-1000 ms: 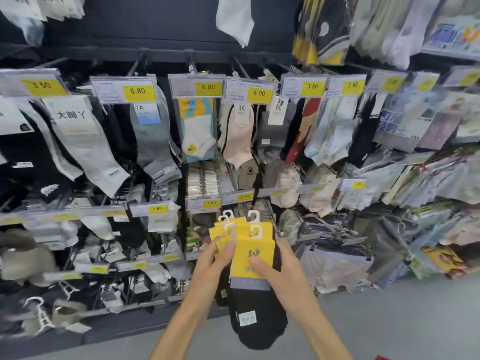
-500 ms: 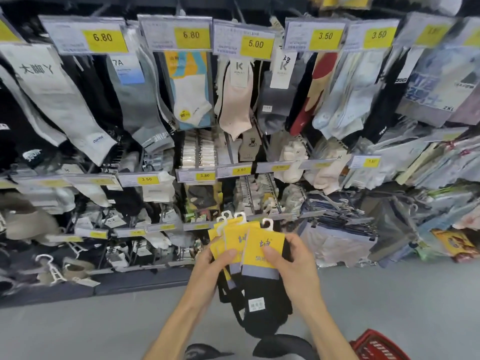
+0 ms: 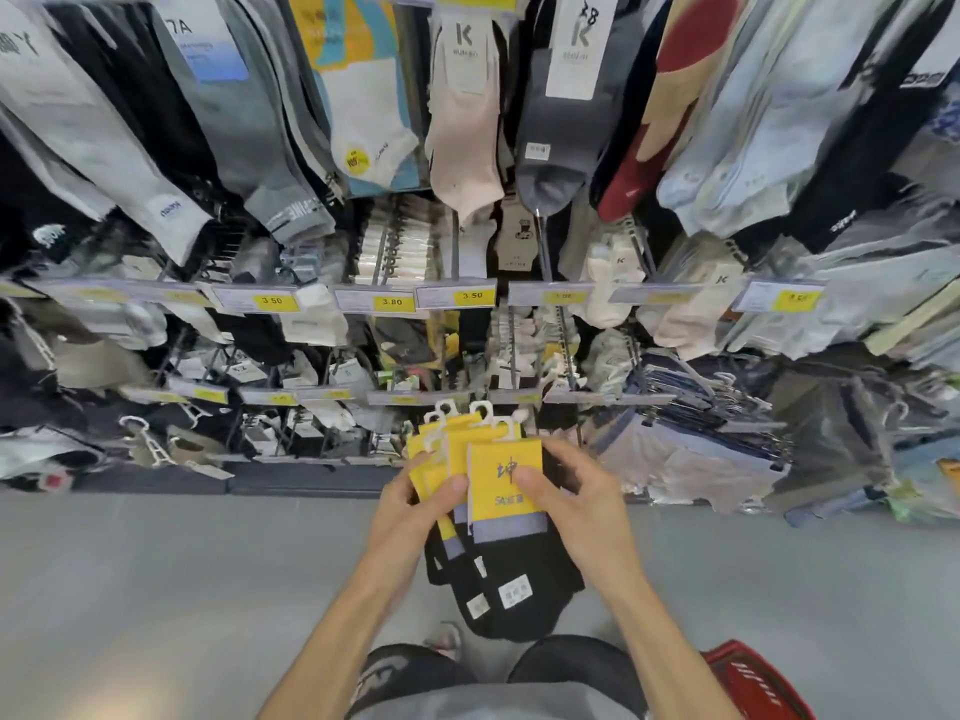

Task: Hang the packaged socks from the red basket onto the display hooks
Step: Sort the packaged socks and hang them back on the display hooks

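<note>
A fanned stack of black socks with yellow card headers and white plastic hangers (image 3: 496,478) is held in front of the lowest rows of the display. My left hand (image 3: 410,504) grips the stack from the left, thumb on the front cards. My right hand (image 3: 576,493) pinches the front pack at its right edge, thumb on the yellow card. The red basket (image 3: 756,683) stands on the floor at the bottom right, only partly in view. Display hooks (image 3: 563,350) with price tags run in rows just above the packs.
The wall is densely hung with socks in grey, black, pink and white (image 3: 465,122). Price rails (image 3: 470,296) cross at mid height. Folded garments on hangers (image 3: 691,407) crowd the right. Grey floor (image 3: 156,589) lies below, with my knees at the bottom edge.
The view has tilted down and closer to the lower rows; the basket has come further into sight. Both hands still hold the sock packs, now spread a little more.
</note>
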{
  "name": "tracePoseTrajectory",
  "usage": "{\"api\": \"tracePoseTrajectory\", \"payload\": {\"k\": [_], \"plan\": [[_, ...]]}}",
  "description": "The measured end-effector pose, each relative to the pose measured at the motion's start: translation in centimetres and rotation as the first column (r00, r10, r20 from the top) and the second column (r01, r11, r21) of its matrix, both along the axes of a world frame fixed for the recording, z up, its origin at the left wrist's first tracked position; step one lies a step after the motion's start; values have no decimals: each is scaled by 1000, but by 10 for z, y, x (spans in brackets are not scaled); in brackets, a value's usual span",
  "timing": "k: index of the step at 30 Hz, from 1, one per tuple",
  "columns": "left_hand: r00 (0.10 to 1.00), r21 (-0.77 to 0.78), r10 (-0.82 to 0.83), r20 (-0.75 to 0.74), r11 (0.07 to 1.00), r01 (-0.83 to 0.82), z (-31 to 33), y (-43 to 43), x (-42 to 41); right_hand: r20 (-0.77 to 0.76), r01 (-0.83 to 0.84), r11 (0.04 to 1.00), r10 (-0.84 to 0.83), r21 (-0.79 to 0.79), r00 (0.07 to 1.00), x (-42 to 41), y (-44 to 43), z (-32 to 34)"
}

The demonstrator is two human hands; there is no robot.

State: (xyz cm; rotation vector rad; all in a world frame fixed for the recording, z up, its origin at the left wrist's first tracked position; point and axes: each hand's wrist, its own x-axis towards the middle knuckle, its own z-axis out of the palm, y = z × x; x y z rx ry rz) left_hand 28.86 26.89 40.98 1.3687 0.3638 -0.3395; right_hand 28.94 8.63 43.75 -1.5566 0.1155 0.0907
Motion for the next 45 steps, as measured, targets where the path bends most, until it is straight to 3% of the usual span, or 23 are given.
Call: {"api": "tracePoseTrajectory", "payload": {"k": [7,12,17,22,28,31,35,38,42,45], "plan": [[996,-16,62,-65,998,-63,-21,-3,-3,-98,-105,994,108,34,989,9,-6,-31],[994,11,61,-95,998,-60,-53,7,13,-178,-3,991,27,135,984,16,6,-66],[992,-29,-42,-121,999,38,-115,24,42,-182,67,994,-51,84,982,32,26,-113],[990,-31,-104,-99,994,101,-217,39,74,-177,91,995,-82,44,981,56,41,-211],[999,2,-23,-43,1000,23,-372,64,110,-123,220,968,-205,125,971,103,38,-382],[999,-55,14,34,998,-12,-424,85,135,16,265,964,-265,13,964,145,21,-440],[966,-116,-123,225,981,152,-463,94,170,318,189,965,-123,-183,940,208,18,-478],[956,-147,-60,288,983,106,-479,84,183,508,229,947,-86,-225,857,257,34,-485],[943,-141,40,330,990,7,-477,67,176,588,196,968,-67,-158,806,299,58,-476],[959,-201,155,238,974,-107,-472,61,167,589,154,978,-42,-141,807,321,70,-470]]}}
